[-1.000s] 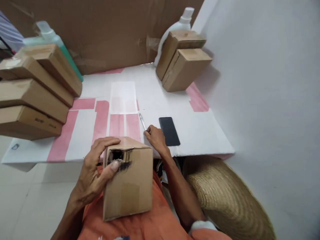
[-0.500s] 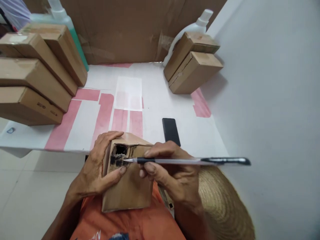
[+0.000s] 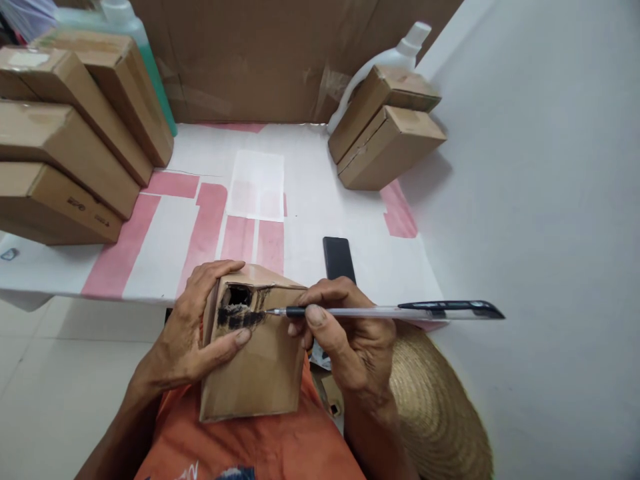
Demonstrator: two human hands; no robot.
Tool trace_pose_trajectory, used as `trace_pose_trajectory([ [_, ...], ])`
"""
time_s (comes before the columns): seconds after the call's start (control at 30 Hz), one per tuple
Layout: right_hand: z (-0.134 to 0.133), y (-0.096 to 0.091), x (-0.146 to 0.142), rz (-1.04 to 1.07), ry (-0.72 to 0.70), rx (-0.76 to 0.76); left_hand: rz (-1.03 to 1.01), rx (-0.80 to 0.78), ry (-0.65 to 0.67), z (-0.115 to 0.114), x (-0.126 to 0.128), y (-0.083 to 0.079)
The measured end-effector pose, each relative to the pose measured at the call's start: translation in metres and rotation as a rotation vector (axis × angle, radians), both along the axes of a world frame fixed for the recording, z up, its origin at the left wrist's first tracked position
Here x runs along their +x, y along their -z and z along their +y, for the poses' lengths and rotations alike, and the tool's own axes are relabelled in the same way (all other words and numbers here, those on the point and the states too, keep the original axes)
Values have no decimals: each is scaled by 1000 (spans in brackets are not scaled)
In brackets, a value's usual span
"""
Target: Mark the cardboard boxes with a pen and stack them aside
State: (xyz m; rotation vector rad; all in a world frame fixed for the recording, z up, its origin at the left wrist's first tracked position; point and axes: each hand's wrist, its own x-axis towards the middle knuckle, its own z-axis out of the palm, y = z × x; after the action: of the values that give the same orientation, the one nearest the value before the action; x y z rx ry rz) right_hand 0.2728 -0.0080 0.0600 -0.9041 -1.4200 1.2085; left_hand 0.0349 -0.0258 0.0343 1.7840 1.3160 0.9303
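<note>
A brown cardboard box (image 3: pixel 260 373) rests tilted against the orange clothing on my body, at the table's near edge. Its upper left face has a ragged dark hole, with black scribbled marks below and to the right of it. My left hand (image 3: pixel 195 327) is wrapped around the box's left side, thumb lying on the face just under the marks. Between thumb and fingers my right hand (image 3: pixel 345 333) pinches a clear pen (image 3: pixel 360 311) with a black grip and black cap on its far end. The pen's tip touches the box at the right end of the black marks.
On the white and pink table (image 3: pixel 310 173) lie a black phone (image 3: pixel 339 259) and a white sheet (image 3: pixel 257 185). Cardboard boxes (image 3: pixel 75 147) stand at left by a green-liquid bottle (image 3: pixel 150 73); two more boxes (image 3: pixel 390 147) stand at right by a white bottle (image 3: pixel 413 40). A straw hat (image 3: pixel 435 400) sits low right.
The pen tip has moved right along the box face, and the black marks now reach farther right. My left hand keeps its hold on the box.
</note>
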Motion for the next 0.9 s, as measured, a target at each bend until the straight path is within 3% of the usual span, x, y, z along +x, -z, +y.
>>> trace_pose_trajectory([
  [0.2, 0, 4, -6, -93, 64, 72, 25, 2, -5, -1, -2, -1],
  [0.6, 4, -5, -5, -249, 26, 165, 9, -1, -56, -2, 4, -1],
  [0.9, 7, -2, -8, -229, 97, 99, 62, 23, -53, -2, 0, -1],
])
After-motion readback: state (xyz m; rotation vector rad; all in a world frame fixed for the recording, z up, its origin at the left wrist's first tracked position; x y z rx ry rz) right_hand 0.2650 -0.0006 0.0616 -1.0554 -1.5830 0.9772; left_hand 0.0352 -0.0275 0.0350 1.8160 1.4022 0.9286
